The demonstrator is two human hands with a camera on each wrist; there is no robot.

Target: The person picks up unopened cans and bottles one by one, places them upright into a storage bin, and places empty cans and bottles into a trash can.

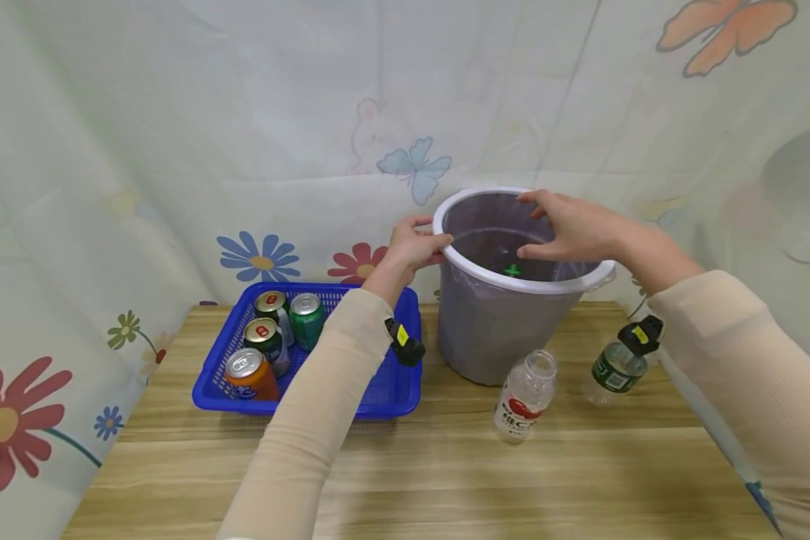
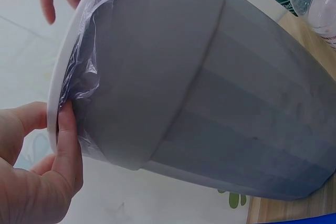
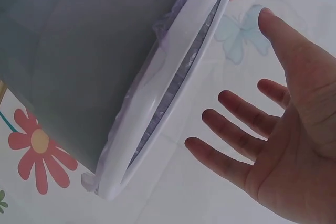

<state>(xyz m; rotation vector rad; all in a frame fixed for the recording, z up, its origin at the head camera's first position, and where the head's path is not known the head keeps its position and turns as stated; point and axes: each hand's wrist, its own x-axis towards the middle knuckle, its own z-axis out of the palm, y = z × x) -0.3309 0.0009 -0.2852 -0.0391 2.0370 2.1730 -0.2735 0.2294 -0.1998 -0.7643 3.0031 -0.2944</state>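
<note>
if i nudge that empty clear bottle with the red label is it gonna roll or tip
The red-label bottle looks empty and capless, so probably light and easy to tip. It stands upright on the table; once down, its round body would likely roll. Thin clear plastic probably dents under a squeeze.

Basket (image 1: 385,394) (cans (image 1: 270,341) inside) left of bin (image 1: 493,330), two bottles (image 1: 525,397) before it, all on table (image 1: 445,480).

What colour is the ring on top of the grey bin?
White. The ring on the bin shows best in the head view.
</note>
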